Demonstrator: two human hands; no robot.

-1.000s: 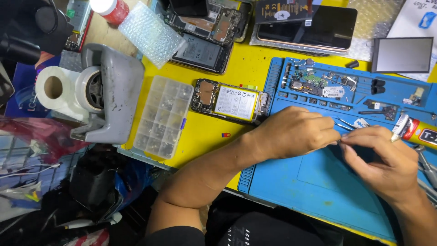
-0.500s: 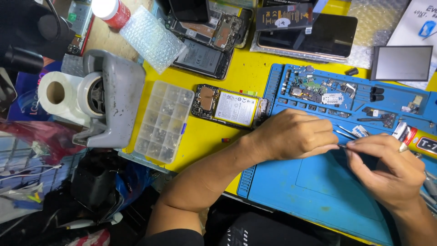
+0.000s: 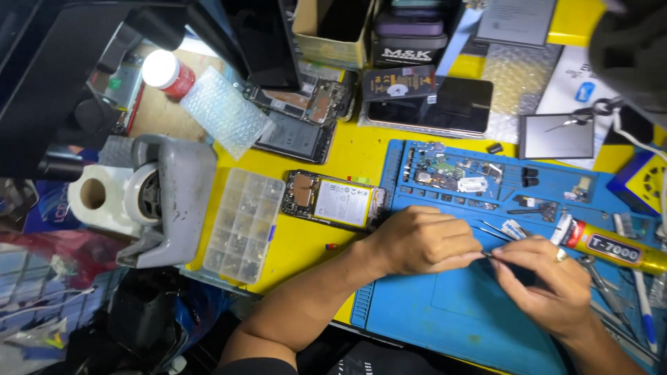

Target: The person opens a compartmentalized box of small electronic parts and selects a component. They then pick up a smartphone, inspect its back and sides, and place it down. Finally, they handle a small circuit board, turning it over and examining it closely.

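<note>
Tiny part pinched between your fingertips – too small to identify – sits over blue work mat (image 3: 445, 319), mid-right. Your left hand (image 3: 424, 239) curled tight, fingers narrowed on it; your right hand (image 3: 549, 285) meets it from right, fingertips closed around thin dark tool. Glue tube (image 3: 611, 246) just right of hands. Opened phone (image 3: 333, 200) left on yellow table (image 3: 361, 153); clear parts organizer (image 3: 243, 223) further left – tape dispenser (image 3: 170, 198) beyond.
</note>
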